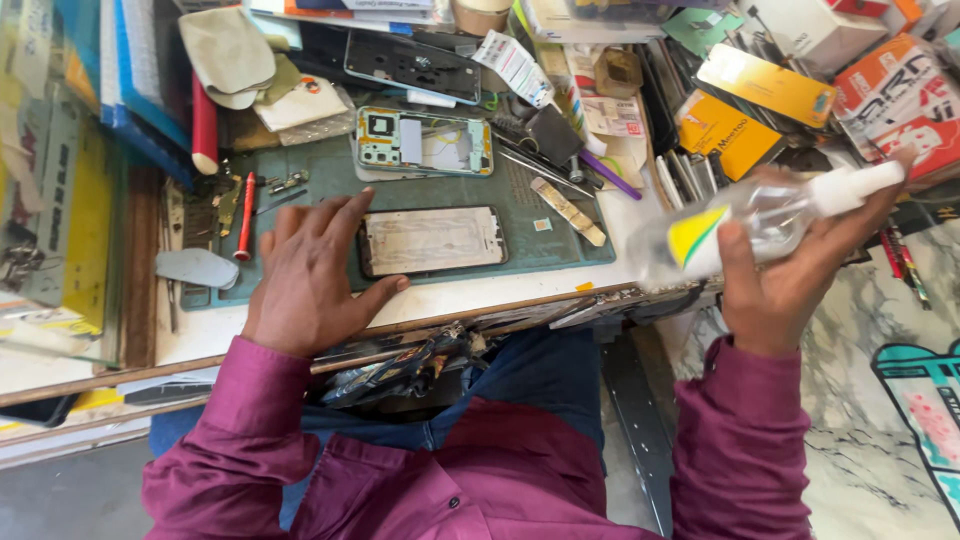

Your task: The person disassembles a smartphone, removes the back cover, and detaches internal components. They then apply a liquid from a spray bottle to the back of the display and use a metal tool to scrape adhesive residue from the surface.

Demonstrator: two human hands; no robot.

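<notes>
At the bench's front edge, your left hand (305,275) lies flat, fingers spread, beside the phone screen (432,241); your right hand (790,265) grips the clear bottle (760,218). Wetting seems next: aim carefully.

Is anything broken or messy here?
Yes. The phone by the left hand lies opened, its back off. Another stripped phone frame sits behind it. The right hand holds a clear bottle sideways.

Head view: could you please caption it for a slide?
Left hand steadies a phone frame on the green mat; right hand holds a clear bottle.
</notes>
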